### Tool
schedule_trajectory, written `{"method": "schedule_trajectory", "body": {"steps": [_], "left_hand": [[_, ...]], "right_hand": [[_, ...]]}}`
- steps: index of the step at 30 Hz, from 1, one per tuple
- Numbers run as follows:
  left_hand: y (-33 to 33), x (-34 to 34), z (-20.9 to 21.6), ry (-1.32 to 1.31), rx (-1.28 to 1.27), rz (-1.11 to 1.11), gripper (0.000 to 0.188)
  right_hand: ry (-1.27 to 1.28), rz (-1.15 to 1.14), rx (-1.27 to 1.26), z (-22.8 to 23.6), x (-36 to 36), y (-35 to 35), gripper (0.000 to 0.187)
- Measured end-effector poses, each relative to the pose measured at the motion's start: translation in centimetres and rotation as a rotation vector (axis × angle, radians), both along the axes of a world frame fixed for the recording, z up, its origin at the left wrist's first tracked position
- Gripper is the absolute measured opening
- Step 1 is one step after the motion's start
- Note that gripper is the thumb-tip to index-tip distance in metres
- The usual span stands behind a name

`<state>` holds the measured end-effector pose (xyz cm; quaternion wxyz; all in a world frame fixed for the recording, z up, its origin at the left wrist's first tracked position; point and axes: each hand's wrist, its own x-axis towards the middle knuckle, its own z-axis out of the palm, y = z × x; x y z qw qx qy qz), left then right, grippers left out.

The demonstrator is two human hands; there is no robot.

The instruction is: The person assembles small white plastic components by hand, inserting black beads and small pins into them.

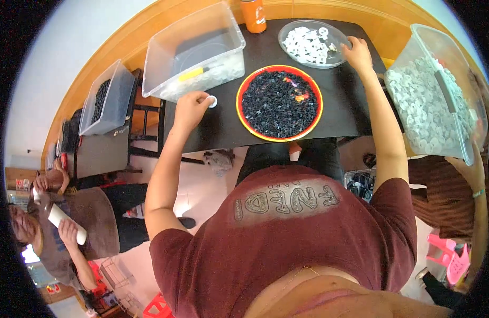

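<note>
Grip (192, 109), left: pinched on white disc (213, 101), apparently.

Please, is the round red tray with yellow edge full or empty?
Not empty: small black pieces cover nearly all the round red tray's bottom. How deep, I cannot tell.

Head view, single: wide fisheye, facing down; maroon shirt (286, 241) close, lower centre; dark table (344, 108) farther, upper centre.

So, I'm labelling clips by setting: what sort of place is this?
Likely a small workshop, though possibly a home: the table holds a red tray of small black pieces and a clear bowl of white pieces, and another person is at the left.
</note>
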<state>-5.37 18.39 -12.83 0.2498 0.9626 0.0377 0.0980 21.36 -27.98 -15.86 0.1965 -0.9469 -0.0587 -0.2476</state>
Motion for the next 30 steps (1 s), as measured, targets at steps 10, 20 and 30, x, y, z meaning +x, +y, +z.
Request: {"method": "schedule_trajectory", "body": {"steps": [10, 20, 30], "left_hand": [[-3.7, 1.3, 10.8, -0.238, -0.348, 0.005, 0.022], [8.6, 8.0, 9.1, -0.2, 0.065, 0.137, 0.031], [-4.2, -0.2, 7.4, 0.013, 0.122, -0.094, 0.041]], "right_hand": [[0.495, 0.072, 0.551, 0.0, 0.6, -1.6, 0.028], [0.332, 0.355, 0.725, 12.3, -3.3, -1.1, 0.031], [0.612, 1.426, 0.841, 16.7, 0.1, 11.8, 0.025]]}}
